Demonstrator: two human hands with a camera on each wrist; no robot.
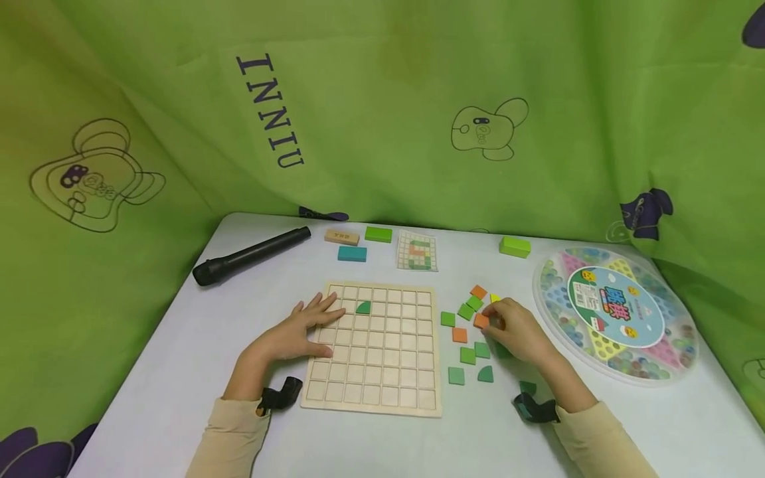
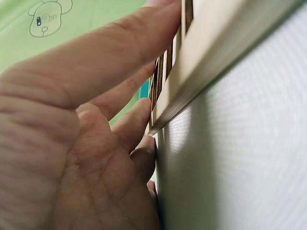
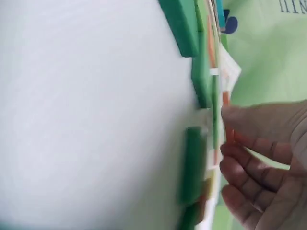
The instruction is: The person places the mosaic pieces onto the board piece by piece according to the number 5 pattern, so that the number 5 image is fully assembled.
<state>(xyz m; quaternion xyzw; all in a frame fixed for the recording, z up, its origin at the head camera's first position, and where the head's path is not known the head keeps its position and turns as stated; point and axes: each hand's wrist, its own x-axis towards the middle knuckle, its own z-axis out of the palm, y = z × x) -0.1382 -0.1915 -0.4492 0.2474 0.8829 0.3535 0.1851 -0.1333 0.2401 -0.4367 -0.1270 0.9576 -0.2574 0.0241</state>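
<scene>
Only one dark green quarter-round tile (image 1: 363,307) sits in the pale wooden grid board (image 1: 382,398), which the flat left hand (image 1: 299,332) steadies, while the right hand (image 1: 516,328) pinches an orange square tile (image 1: 481,320) at the board's three o'clock, many tiles left.

The right hand (image 1: 518,330) hides the tiles beneath it; the right wrist view blurs the green tiles (image 3: 194,163).

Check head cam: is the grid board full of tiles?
No, the grid board holds only one green tile, near its top left; the other cells are bare.
</scene>
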